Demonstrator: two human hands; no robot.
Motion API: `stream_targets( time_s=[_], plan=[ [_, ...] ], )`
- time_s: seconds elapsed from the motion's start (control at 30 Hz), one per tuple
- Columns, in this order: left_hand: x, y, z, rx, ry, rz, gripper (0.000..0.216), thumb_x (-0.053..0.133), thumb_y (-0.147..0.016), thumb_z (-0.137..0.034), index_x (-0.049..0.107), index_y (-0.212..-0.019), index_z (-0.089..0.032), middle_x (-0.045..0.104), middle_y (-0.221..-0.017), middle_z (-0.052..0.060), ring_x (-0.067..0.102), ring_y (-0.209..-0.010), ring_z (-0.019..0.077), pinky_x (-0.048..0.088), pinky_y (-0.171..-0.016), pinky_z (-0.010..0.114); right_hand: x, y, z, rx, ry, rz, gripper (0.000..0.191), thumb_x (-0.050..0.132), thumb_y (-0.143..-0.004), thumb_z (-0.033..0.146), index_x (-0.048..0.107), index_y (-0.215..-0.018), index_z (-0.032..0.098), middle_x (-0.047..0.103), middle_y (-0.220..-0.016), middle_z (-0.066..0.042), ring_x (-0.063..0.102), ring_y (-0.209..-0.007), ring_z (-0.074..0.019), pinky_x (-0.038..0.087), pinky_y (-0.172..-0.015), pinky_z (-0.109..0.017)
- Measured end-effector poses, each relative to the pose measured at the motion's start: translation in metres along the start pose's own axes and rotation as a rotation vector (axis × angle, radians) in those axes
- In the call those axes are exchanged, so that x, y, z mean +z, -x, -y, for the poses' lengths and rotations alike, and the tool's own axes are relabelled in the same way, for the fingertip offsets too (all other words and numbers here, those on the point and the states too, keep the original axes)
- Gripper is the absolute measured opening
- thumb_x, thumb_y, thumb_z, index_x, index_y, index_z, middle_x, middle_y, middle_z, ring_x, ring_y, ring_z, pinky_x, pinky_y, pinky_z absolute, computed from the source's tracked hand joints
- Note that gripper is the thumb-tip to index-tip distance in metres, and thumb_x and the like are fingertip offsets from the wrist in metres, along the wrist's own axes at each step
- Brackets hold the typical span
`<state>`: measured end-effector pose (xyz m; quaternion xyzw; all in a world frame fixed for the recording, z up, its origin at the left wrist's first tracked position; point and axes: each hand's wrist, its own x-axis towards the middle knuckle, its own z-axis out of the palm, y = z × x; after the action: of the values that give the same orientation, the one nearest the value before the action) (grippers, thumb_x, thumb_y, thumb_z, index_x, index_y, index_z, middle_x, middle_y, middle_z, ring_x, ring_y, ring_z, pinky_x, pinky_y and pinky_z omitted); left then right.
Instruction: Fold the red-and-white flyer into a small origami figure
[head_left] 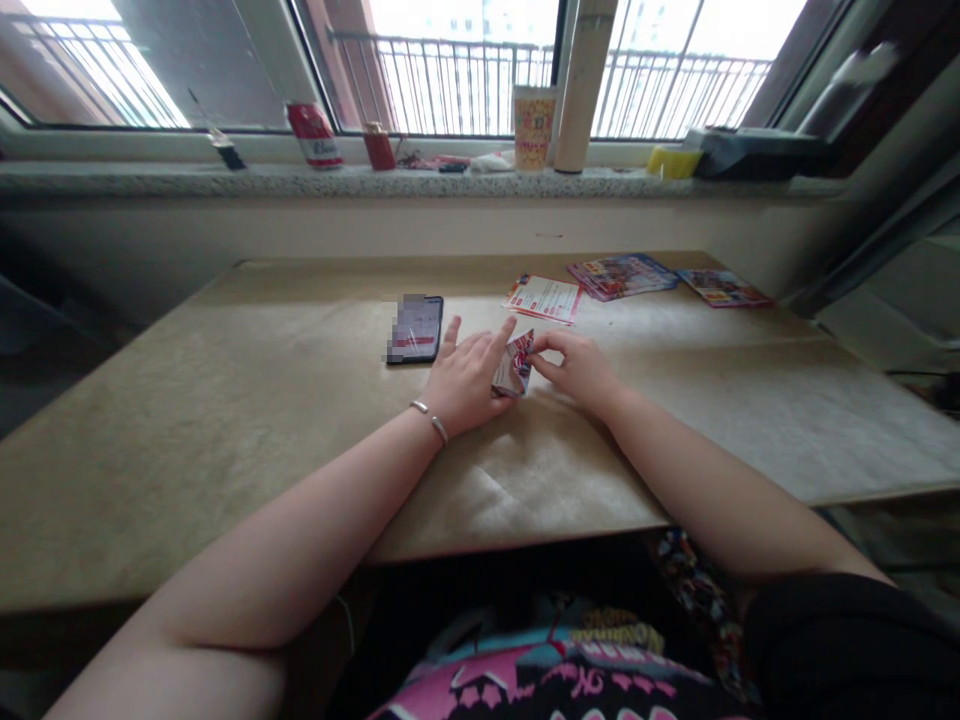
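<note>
Between my hands, on the table, is a small printed paper card [513,368] with a folded, pointed top. My left hand [470,372] lies over its left side, fingers spread and pressing it down, a silver bangle at the wrist. At the card's right edge, my right hand [574,368] pinches the paper between thumb and forefinger. Just left of my left hand lies a phone [420,332] with its screen lit. Beyond my hands rest white printed cards [546,298] with red marks.
Farther back right lie a fanned pile of colourful cards [624,275] and another group of cards [721,287]. On the stone windowsill [270,180] stand a red can [313,135], a red bottle [379,148], a patterned cup [533,128] and a yellow block [673,162]. The table's front edge is close to my body.
</note>
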<state>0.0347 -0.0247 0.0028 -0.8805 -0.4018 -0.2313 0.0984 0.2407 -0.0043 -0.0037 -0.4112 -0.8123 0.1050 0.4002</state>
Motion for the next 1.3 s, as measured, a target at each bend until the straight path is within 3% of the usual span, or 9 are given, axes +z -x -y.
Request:
stream_targets(
  time_s=[0.27, 0.47, 0.6, 0.77, 0.9, 1.13, 1.3],
  plan=[
    [-0.001, -0.002, 0.003, -0.068, 0.068, -0.026, 0.097, 0.071, -0.073, -0.041, 0.016, -0.150, -0.015, 0.064, -0.114, 0.011, 0.060, -0.108, 0.0266, 0.036, -0.105, 0.043, -0.001, 0.002, 0.005, 0.117, -0.167, -0.054, 0.015, 0.059, -0.083, 0.031, 0.068, -0.089, 0.021, 0.072, -0.085, -0.002, 0.067, -0.074, -0.0151, 0.054, -0.073, -0.030],
    [0.003, -0.002, 0.008, -0.150, 0.170, -0.108, 0.071, 0.070, -0.076, -0.039, 0.041, -0.136, -0.017, 0.065, -0.107, 0.009, 0.061, -0.102, 0.0257, 0.044, -0.094, 0.039, 0.001, 0.003, 0.002, 0.051, -0.293, 0.013, 0.028, 0.057, -0.079, 0.020, 0.065, -0.105, 0.021, 0.070, -0.102, -0.005, 0.066, -0.094, -0.0176, 0.055, -0.079, -0.032],
    [0.003, -0.002, 0.011, -0.176, 0.238, -0.124, 0.053, 0.068, -0.078, -0.040, 0.052, -0.123, -0.019, 0.065, -0.105, 0.007, 0.060, -0.100, 0.0243, 0.045, -0.090, 0.037, 0.005, 0.003, 0.001, 0.063, -0.290, 0.037, 0.034, 0.065, -0.075, 0.025, 0.065, -0.109, 0.023, 0.069, -0.106, -0.005, 0.064, -0.095, -0.0179, 0.055, -0.080, -0.034],
    [0.002, -0.002, 0.011, -0.128, 0.254, -0.107, 0.034, 0.067, -0.079, -0.042, 0.061, -0.102, -0.019, 0.063, -0.099, 0.007, 0.058, -0.097, 0.0232, 0.046, -0.087, 0.035, 0.006, 0.002, 0.004, 0.081, -0.276, -0.005, 0.018, 0.066, -0.078, 0.032, 0.070, -0.093, 0.022, 0.072, -0.093, -0.003, 0.065, -0.088, -0.0169, 0.054, -0.076, -0.032],
    [0.001, -0.003, 0.009, -0.131, 0.296, -0.117, 0.029, 0.067, -0.079, -0.041, 0.060, -0.096, -0.019, 0.064, -0.095, 0.006, 0.059, -0.093, 0.0221, 0.047, -0.087, 0.035, 0.004, 0.003, 0.008, 0.069, -0.248, -0.035, 0.015, 0.067, -0.080, 0.034, 0.073, -0.089, 0.024, 0.072, -0.087, -0.002, 0.064, -0.082, -0.0162, 0.052, -0.073, -0.030],
    [0.002, -0.003, 0.008, -0.151, 0.310, -0.126, 0.023, 0.066, -0.080, -0.040, 0.061, -0.091, -0.021, 0.069, -0.088, 0.000, 0.063, -0.085, 0.0186, 0.036, -0.107, 0.043, 0.001, 0.003, 0.012, 0.053, -0.187, -0.049, 0.013, 0.066, -0.081, 0.033, 0.074, -0.087, 0.025, 0.072, -0.086, -0.003, 0.064, -0.081, -0.0170, 0.050, -0.073, -0.031],
    [0.006, -0.002, 0.012, -0.148, 0.282, -0.169, 0.022, 0.063, -0.082, -0.043, 0.062, -0.084, -0.021, 0.070, -0.085, 0.000, 0.065, -0.081, 0.0174, 0.033, -0.110, 0.045, 0.000, 0.002, 0.014, -0.009, -0.184, -0.056, 0.013, 0.065, -0.083, 0.033, 0.075, -0.087, 0.026, 0.073, -0.085, -0.002, 0.064, -0.082, -0.0174, 0.050, -0.078, -0.032]
  ],
)
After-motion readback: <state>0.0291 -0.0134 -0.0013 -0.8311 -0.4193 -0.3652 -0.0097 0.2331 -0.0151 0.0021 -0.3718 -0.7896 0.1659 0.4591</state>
